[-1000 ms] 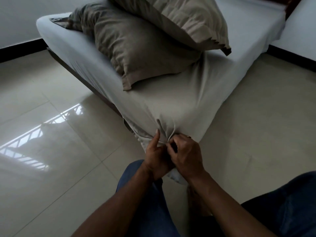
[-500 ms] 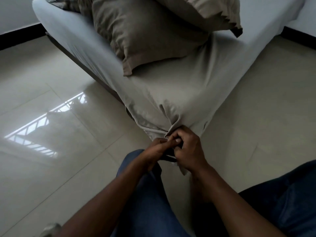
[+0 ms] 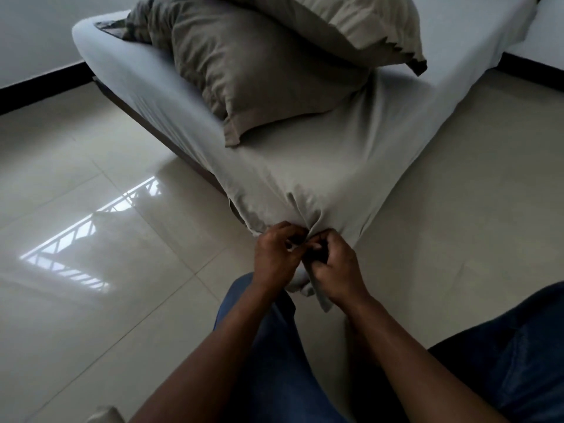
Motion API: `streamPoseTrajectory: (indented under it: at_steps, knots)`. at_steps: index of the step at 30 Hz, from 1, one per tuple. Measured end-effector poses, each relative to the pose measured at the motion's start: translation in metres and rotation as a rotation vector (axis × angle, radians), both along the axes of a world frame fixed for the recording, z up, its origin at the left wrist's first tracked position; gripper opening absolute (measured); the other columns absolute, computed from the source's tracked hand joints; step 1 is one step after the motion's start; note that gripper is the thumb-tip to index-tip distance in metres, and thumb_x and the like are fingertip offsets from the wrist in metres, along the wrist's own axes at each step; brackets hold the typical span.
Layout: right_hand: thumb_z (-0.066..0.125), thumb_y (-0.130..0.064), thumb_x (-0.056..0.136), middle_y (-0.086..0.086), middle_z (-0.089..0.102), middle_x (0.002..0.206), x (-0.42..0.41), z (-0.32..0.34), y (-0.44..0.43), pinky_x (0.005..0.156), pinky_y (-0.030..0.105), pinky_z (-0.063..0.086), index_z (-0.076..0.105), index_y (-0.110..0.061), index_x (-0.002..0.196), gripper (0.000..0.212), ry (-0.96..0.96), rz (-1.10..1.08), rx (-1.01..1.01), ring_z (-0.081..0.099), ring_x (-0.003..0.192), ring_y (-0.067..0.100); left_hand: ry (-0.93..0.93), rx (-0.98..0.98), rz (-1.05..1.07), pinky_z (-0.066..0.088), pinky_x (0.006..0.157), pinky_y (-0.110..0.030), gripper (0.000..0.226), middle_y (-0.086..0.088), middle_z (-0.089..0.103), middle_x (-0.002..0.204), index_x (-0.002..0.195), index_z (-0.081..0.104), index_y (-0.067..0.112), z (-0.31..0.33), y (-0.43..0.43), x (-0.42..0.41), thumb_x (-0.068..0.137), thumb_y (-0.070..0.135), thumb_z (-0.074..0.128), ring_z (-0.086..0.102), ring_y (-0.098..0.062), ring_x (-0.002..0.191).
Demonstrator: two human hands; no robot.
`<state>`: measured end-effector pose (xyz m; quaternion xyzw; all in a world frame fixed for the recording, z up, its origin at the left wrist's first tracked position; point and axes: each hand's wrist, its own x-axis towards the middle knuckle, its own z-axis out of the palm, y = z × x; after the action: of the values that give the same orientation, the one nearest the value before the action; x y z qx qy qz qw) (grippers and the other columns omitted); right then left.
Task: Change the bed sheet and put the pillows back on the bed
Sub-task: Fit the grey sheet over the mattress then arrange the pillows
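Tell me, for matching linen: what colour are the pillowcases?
Taupe, a greyish brown, on both pillowcases, head view.

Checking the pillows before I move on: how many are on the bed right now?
2. One pillow lies on the mattress near the corner being worked; a second pillow rests on top of it, partly cut off by the frame. Others may lie out of view.

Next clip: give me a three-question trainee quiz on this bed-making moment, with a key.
1. True or false: both pillows lie on the floor.
2. Which part of the bed sheet do the left hand and right hand grip? A) the near corner B) the far edge C) the middle
3. Fill in: one pillow rests partly on top of the ____.

Key: 1 false, they are on the bed; 2 A; 3 other pillow.
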<state>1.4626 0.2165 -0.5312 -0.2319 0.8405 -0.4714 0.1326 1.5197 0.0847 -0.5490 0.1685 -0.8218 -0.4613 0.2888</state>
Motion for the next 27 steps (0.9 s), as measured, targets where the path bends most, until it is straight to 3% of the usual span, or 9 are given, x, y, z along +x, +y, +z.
streamPoseTrajectory:
  at_steps: [4, 7, 12, 14, 15, 17, 20, 23, 27]
  knots:
    - [0.074, -0.013, 0.086, -0.011, 0.069, 0.101, 0.004, -0.002, 0.003, 0.083, 0.019, 0.053, 0.066, -0.024, 0.103, 0.022, 0.016, 0.001, -0.018, 0.065, 0.095, -0.001, -0.061, 0.13, -0.13, 0.054, 0.068, -0.017, 0.015, 0.009, 0.075, 0.08, 0.087, 0.079, 0.017, -0.004, -0.012, -0.002, 0.076, 0.022, 0.087, 0.071, -0.001, 0.073]
    - [0.074, -0.011, 0.088, -0.009, 0.068, 0.105, 0.01, -0.003, 0.002, 0.087, 0.021, 0.053, 0.066, -0.02, 0.106, 0.022, 0.031, -0.015, -0.069, 0.065, 0.098, 0.001, -0.11, 0.226, -0.206, 0.059, 0.077, -0.03, 0.017, -0.001, 0.078, 0.084, 0.088, 0.08, 0.008, -0.006, -0.023, -0.007, 0.074, 0.015, 0.088, 0.074, -0.012, 0.079]
    - [0.069, 0.005, 0.079, 0.0, 0.064, 0.091, 0.024, 0.001, 0.006, 0.068, 0.019, 0.05, 0.051, -0.017, 0.096, 0.033, 0.006, -0.226, -0.212, 0.064, 0.08, 0.004, -0.169, 0.289, -0.267, 0.06, 0.079, -0.044, 0.01, -0.002, 0.078, 0.082, 0.085, 0.079, 0.007, -0.003, -0.028, -0.005, 0.079, 0.013, 0.084, 0.074, -0.021, 0.079]
    - [0.07, 0.001, 0.074, -0.002, 0.062, 0.086, 0.021, 0.005, 0.012, 0.064, 0.016, 0.047, 0.053, -0.017, 0.09, 0.03, 0.122, -0.288, -0.202, 0.062, 0.075, 0.004, -0.209, 0.165, -0.328, 0.057, 0.066, -0.032, 0.009, 0.014, 0.073, 0.072, 0.076, 0.076, 0.021, -0.001, -0.02, -0.004, 0.083, 0.019, 0.082, 0.069, -0.006, 0.068]
    - [0.072, -0.007, 0.074, -0.004, 0.062, 0.085, 0.02, 0.008, 0.014, 0.064, 0.014, 0.046, 0.056, -0.018, 0.088, 0.024, 0.186, -0.269, -0.183, 0.062, 0.075, 0.003, -0.232, 0.105, -0.361, 0.05, 0.059, -0.023, 0.02, 0.022, 0.067, 0.065, 0.07, 0.068, 0.031, 0.001, -0.013, -0.004, 0.083, 0.02, 0.078, 0.062, 0.004, 0.062]
    - [0.073, -0.028, 0.077, -0.007, 0.064, 0.085, 0.017, 0.013, 0.012, 0.068, 0.013, 0.046, 0.062, -0.02, 0.087, 0.016, 0.278, -0.214, -0.116, 0.061, 0.077, 0.003, -0.257, 0.062, -0.361, 0.037, 0.056, -0.013, 0.034, 0.027, 0.057, 0.057, 0.065, 0.056, 0.038, 0.0, -0.002, -0.009, 0.082, 0.014, 0.072, 0.052, 0.01, 0.054]
    - [0.079, -0.046, 0.078, -0.006, 0.063, 0.082, 0.013, 0.014, 0.003, 0.067, 0.023, 0.049, 0.062, -0.022, 0.083, 0.03, 0.355, -0.246, 0.007, 0.06, 0.074, 0.008, -0.302, 0.07, -0.36, 0.045, 0.054, -0.02, 0.028, 0.014, 0.064, 0.06, 0.066, 0.064, 0.029, -0.006, -0.004, -0.014, 0.078, 0.005, 0.07, 0.058, 0.002, 0.056]
    - [0.085, -0.041, 0.078, -0.004, 0.063, 0.082, 0.014, 0.013, 0.002, 0.067, 0.03, 0.051, 0.061, -0.02, 0.083, 0.032, 0.462, -0.274, 0.053, 0.06, 0.073, 0.013, -0.358, 0.117, -0.382, 0.057, 0.055, -0.032, 0.014, -0.009, 0.074, 0.07, 0.071, 0.072, 0.008, -0.009, -0.006, -0.017, 0.073, -0.006, 0.07, 0.07, -0.015, 0.061]
    - [0.081, -0.035, 0.085, -0.003, 0.066, 0.085, 0.019, 0.018, 0.013, 0.066, 0.028, 0.053, 0.065, -0.016, 0.089, 0.025, 0.495, -0.277, -0.021, 0.062, 0.073, 0.012, -0.309, 0.113, -0.378, 0.054, 0.053, -0.033, 0.007, -0.007, 0.072, 0.071, 0.073, 0.071, -0.002, -0.008, 0.007, -0.016, 0.073, -0.009, 0.07, 0.068, -0.012, 0.062]
